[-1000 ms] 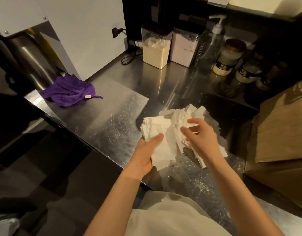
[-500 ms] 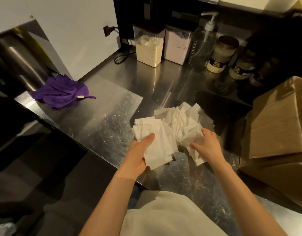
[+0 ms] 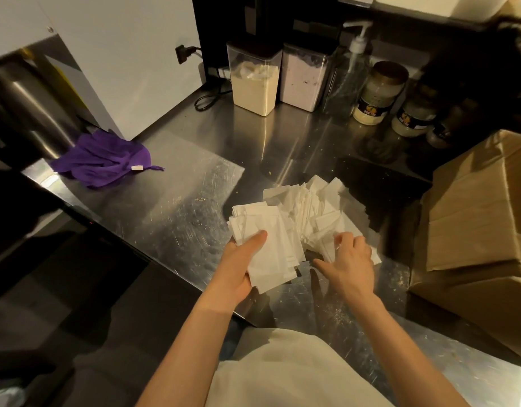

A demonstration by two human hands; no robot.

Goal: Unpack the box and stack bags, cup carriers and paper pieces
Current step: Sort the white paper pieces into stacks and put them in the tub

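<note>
Gripping paper pieces (image 3: 271, 257) (left hand (image 3: 238, 270))

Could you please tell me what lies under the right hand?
The right hand covers the near edge of fanned white paper pieces on the steel counter; what lies beneath its palm is hidden.

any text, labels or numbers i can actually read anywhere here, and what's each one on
No text here can be read.
Larger jar: dark label with a yellow mark, lettering too blurred to read.
Smaller jar: similar label, also too blurred.
White tag on the purple cloth: too small to tell.
Cardboard box and paper pieces: no print shows.
</note>
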